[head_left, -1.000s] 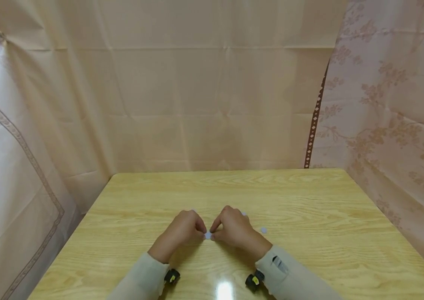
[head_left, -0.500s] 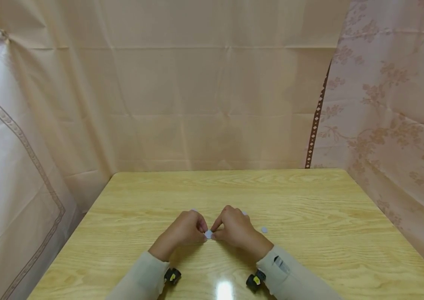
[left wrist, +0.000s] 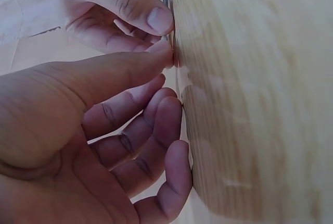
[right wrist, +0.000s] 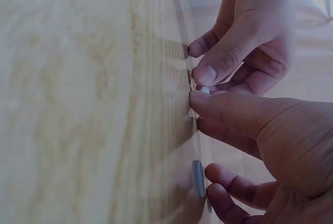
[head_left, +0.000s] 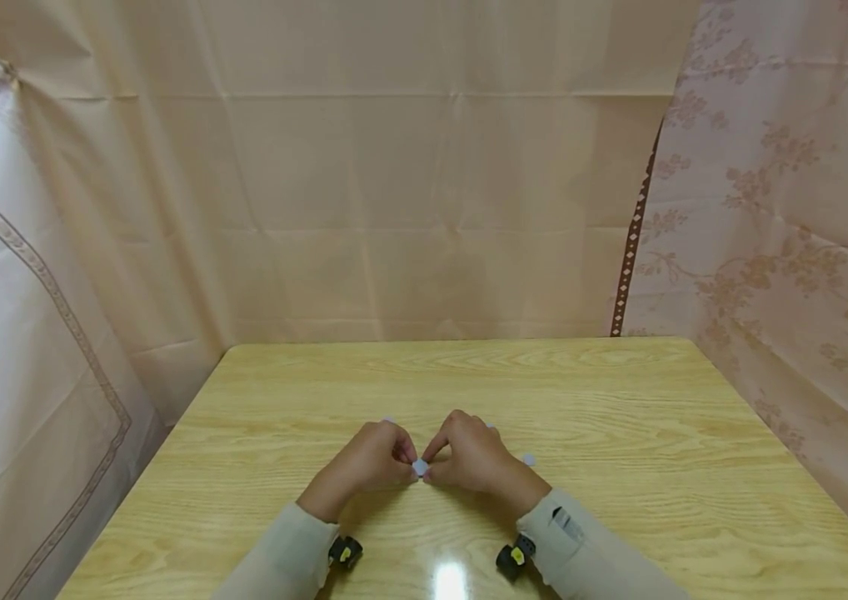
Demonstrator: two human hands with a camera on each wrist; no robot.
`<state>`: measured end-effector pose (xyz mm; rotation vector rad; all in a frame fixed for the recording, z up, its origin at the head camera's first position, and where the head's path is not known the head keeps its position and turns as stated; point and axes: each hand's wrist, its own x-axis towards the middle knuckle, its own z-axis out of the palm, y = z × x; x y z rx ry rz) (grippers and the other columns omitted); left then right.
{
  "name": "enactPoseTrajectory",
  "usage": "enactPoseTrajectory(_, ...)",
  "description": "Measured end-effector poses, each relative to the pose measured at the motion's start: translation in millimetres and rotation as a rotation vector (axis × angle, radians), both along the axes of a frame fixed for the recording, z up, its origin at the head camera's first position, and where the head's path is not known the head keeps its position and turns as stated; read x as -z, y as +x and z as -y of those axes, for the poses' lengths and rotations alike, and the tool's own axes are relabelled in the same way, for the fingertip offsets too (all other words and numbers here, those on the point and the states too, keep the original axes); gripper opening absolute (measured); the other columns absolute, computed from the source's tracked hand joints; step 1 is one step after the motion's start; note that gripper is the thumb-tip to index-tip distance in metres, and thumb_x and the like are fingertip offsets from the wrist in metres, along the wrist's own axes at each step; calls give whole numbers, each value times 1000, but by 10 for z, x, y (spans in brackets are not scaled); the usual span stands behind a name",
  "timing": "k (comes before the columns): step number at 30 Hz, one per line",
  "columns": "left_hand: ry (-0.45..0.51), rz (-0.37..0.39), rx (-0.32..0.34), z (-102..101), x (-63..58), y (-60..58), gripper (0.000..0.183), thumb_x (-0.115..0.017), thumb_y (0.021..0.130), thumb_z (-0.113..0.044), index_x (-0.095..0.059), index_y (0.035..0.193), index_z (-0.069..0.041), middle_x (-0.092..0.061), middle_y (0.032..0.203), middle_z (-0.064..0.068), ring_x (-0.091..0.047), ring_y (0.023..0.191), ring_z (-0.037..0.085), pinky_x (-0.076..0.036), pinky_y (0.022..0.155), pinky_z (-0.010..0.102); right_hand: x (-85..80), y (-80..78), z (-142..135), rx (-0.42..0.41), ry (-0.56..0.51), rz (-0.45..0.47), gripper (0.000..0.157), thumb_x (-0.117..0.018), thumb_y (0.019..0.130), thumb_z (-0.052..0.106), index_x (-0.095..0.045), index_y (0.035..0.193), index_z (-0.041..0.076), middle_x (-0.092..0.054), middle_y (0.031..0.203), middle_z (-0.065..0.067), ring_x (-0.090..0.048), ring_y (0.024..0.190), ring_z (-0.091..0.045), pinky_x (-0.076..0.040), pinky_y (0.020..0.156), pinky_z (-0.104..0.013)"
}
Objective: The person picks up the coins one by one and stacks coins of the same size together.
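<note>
A small flat white piece [head_left: 420,467] lies at the middle of the table between my two hands; its exact outline is too small to tell. My left hand [head_left: 373,457] pinches its left side between thumb and forefinger. From the other side, thumb and forefinger of my right hand [head_left: 475,457] grip it too. In the right wrist view only a pale bit of the piece [right wrist: 205,90] shows between the thumbs. A thin grey disc [right wrist: 198,178] stands out near the curled outer fingers of my right hand in that view. Fingers mostly cover the piece in the left wrist view.
Further small white pieces lie on the wooden table [head_left: 304,383]: one to the right [head_left: 529,459], one behind my right hand [head_left: 490,427], one behind my left hand [head_left: 388,419]. Beige curtains [head_left: 409,208] hang behind and beside the table.
The white piece between my fingers has shifted slightly to the right and turned a little. My right hand has edged right with it; both hands keep their pinch.
</note>
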<state>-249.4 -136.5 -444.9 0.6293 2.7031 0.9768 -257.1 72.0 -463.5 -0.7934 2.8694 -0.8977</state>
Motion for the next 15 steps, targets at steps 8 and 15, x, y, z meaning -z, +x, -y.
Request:
enactPoseTrajectory(8,9,4,16,-4,3,-18,13,-86,83,-9,-74,81,-14,-69,77,-6,-60,71,11,-52,65,27,-2,-11,-48,-50,-64,25,9,-91,79,33,-84,85,33,-72,104,17,-61,99,-13,-45,75,-44)
enactPoseTrajectory(15,14,-23,31,-17,-3,-16,13,-86,84,-10,-75,81,-15,-70,77,-8,-61,70,9,-52,65,27,-12,23,-100,-45,-89,47,10,-89,82,34,-85,89,28,-66,103,14,-57,103,-13,-46,85,-50)
